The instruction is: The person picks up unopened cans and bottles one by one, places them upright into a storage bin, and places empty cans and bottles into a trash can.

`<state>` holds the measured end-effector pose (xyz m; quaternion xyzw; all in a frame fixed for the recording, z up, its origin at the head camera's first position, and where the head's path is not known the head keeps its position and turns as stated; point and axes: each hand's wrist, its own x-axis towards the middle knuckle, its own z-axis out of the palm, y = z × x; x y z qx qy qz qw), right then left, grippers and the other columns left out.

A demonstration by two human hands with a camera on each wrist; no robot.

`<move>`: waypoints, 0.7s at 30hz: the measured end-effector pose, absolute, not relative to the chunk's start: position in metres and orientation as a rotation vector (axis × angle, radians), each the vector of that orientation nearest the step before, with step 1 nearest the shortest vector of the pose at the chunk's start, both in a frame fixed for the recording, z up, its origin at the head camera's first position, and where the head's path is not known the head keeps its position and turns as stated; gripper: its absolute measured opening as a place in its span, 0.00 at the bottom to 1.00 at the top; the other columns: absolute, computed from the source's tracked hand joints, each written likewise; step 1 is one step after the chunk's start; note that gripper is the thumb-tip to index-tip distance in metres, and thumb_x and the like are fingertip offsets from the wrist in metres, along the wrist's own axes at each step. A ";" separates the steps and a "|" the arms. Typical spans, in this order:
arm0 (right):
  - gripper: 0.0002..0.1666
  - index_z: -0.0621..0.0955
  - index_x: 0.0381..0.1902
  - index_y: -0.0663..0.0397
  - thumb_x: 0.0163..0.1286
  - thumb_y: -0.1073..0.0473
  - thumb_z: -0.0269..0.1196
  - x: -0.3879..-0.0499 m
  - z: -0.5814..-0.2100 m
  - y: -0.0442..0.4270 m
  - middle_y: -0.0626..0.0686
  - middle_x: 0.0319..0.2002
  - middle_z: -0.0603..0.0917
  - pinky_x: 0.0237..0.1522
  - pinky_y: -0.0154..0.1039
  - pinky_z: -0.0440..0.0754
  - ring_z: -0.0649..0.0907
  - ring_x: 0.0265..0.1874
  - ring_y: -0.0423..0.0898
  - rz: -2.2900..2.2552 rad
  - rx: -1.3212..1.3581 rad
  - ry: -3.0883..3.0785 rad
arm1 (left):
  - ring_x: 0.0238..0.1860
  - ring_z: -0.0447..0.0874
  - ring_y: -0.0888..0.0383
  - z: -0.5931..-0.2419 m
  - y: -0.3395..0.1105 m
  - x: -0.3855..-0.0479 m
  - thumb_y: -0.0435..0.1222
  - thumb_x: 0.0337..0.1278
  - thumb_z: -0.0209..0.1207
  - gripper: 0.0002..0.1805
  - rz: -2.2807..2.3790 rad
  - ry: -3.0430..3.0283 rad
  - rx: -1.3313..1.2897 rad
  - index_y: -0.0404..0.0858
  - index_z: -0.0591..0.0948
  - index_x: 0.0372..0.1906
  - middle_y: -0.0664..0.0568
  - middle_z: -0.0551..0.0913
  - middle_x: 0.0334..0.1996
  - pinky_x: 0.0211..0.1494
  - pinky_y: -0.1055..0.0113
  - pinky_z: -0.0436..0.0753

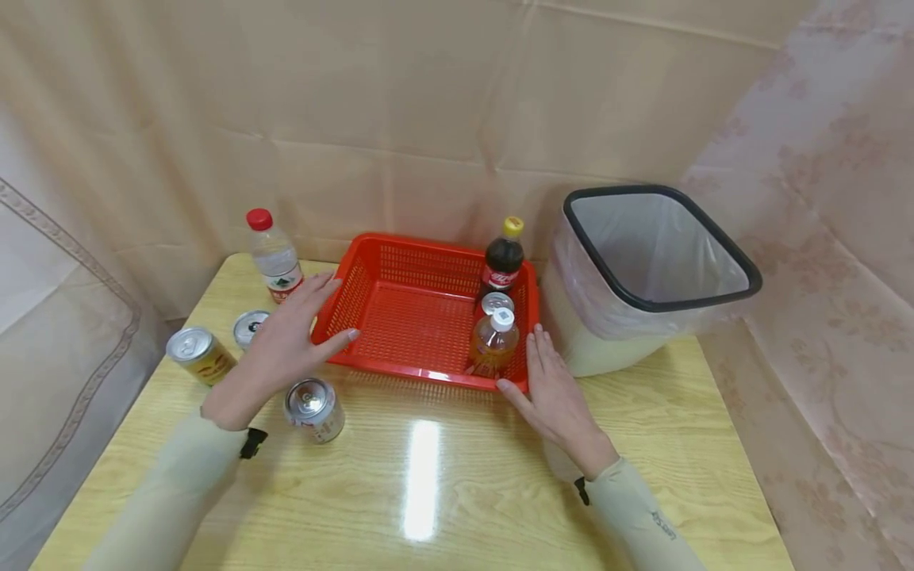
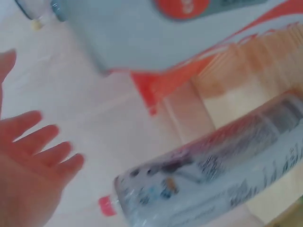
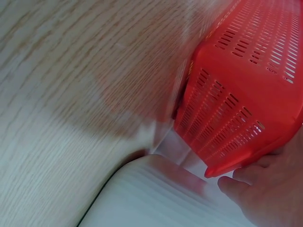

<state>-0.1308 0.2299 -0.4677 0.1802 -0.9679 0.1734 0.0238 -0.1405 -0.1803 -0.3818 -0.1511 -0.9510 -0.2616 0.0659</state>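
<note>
A red basket [image 1: 421, 325] stands on the table, shown from its perforated end in the right wrist view [image 3: 236, 104]. Inside it on the right are a dark cola bottle [image 1: 503, 266], a can [image 1: 497, 302] and a white-capped amber bottle [image 1: 493, 345]. My left hand [image 1: 282, 337] is at the basket's left end, fingers extended and thumb spread, holding nothing; whether it touches the rim is unclear. In the left wrist view its fingers [image 2: 57, 146] are spread. My right hand [image 1: 557, 400] rests against the basket's right end, fingers straight and thumb at the front corner.
A lined bin [image 1: 607, 349] stands right of the basket. On the left are a red-capped water bottle [image 1: 277, 258], a yellow can [image 1: 201, 355], a partly covered can [image 1: 250, 326] and a pale can [image 1: 315, 410]. A curtain [image 1: 400, 119] hangs behind the wooden table [image 1: 343, 507].
</note>
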 end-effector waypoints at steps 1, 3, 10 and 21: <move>0.59 0.49 0.82 0.68 0.77 0.27 0.49 -0.131 -0.468 0.230 0.63 0.83 0.44 0.79 0.57 0.54 0.47 0.82 0.59 0.536 0.555 -2.996 | 0.79 0.56 0.38 -0.379 -0.182 -0.138 0.50 0.64 0.68 0.45 -0.787 -2.790 -0.467 0.34 0.64 0.79 0.39 0.60 0.79 0.71 0.31 0.66; 0.59 0.49 0.82 0.67 0.76 0.27 0.49 -0.131 -0.468 0.230 0.62 0.83 0.43 0.79 0.57 0.54 0.47 0.82 0.59 0.540 0.552 -2.997 | 0.78 0.60 0.39 -0.375 -0.185 -0.133 0.43 0.59 0.72 0.43 -0.778 -2.628 -0.488 0.34 0.68 0.76 0.40 0.65 0.78 0.70 0.33 0.69; 0.58 0.49 0.82 0.67 0.77 0.28 0.50 -0.130 -0.467 0.230 0.62 0.83 0.43 0.79 0.57 0.54 0.47 0.82 0.59 0.565 0.553 -2.993 | 0.71 0.72 0.39 -0.363 -0.208 -0.123 0.51 0.64 0.67 0.37 -0.786 -2.220 -0.535 0.31 0.75 0.69 0.39 0.76 0.69 0.77 0.52 0.67; 0.58 0.49 0.82 0.66 0.77 0.28 0.50 -0.131 -0.468 0.230 0.62 0.83 0.43 0.79 0.56 0.54 0.47 0.82 0.59 0.559 0.554 -2.995 | 0.74 0.66 0.39 -0.369 -0.248 -0.112 0.72 0.59 0.56 0.53 -0.806 -2.192 -0.301 0.29 0.75 0.69 0.39 0.71 0.73 0.78 0.48 0.63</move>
